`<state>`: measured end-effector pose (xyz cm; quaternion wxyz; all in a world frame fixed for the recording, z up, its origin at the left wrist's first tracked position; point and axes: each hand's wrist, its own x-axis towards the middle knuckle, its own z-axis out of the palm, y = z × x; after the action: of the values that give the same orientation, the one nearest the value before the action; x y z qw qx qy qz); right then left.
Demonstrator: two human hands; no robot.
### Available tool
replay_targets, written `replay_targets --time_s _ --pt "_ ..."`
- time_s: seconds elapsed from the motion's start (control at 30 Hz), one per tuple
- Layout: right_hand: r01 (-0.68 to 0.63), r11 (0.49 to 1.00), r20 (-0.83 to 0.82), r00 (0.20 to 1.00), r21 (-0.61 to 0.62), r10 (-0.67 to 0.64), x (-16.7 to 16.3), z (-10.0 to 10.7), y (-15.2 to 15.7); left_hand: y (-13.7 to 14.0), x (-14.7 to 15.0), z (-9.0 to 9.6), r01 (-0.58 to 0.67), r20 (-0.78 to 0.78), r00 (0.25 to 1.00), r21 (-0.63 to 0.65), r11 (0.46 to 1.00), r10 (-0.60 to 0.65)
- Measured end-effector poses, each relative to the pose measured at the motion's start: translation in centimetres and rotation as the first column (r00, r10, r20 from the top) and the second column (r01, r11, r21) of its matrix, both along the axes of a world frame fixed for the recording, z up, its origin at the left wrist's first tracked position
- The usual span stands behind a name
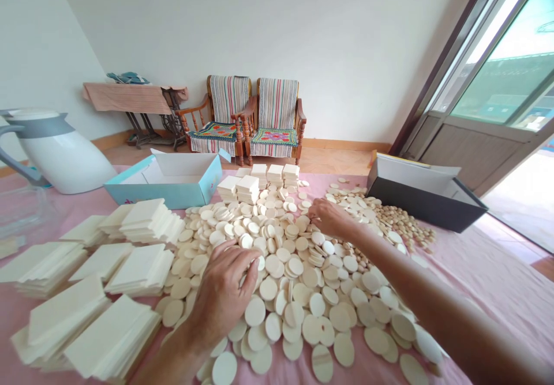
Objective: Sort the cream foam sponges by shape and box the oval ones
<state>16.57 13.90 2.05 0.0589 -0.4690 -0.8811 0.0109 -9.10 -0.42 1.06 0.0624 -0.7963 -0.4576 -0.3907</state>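
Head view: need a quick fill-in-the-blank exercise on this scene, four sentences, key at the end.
1. Of the left hand and the right hand, the one nearer the dark box is the ____.
2. The light blue box stands in the ____ half of the picture.
3. The cloth under the wooden discs is ____ in colour.
4. The backs of the two armchairs bear covers patterned with ____.

Missing words: right; left; pink; stripes.

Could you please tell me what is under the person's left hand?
Pale round discs show close around the left hand; whatever lies directly beneath is covered by it and cannot be seen.
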Motion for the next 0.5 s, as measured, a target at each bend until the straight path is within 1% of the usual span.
replay_targets --time_s 0.1,0.2,0.3,0.33,0.4,0.47,0.5 --pt "0.05 0.999 0.133 0.99 -0.011 -0.048 -1.1 -0.1 0.8 0.1 0.0 0.0 0.006 0.006 1.0 -0.005 1.0 -0.006" --pt "0.064 0.998 0.237 0.969 0.004 -0.063 -2.1 -0.2 1.3 0.2 0.0 -0.1 0.005 0.012 1.0 -0.01 1.0 -0.005" --pt "0.063 0.998 0.259 0.964 0.018 -0.065 -3.0 -0.5 1.6 0.1 -0.1 -0.2 0.002 0.017 1.0 -0.007 1.0 -0.002" --pt "0.066 0.998 0.238 0.969 0.002 -0.065 -3.1 -0.6 1.6 0.1 -0.1 -0.2 0.003 0.016 1.0 -0.006 1.0 -0.003" --pt "0.046 0.996 0.142 0.989 -0.074 -0.035 -3.2 -0.5 1.7 0.1 -0.1 -0.2 0.005 0.015 1.0 -0.007 1.0 -0.005" --pt "-0.033 0.987 -0.025 0.999 -0.155 0.03 -2.7 -0.1 1.8 0.1 -0.1 -0.2 0.006 0.016 1.0 -0.011 1.0 -0.006" --pt "-0.063 0.984 -0.11 0.993 -0.165 0.045 -2.4 0.2 1.8 0.2 -0.1 -0.2 0.005 0.019 1.0 -0.013 1.0 -0.005"
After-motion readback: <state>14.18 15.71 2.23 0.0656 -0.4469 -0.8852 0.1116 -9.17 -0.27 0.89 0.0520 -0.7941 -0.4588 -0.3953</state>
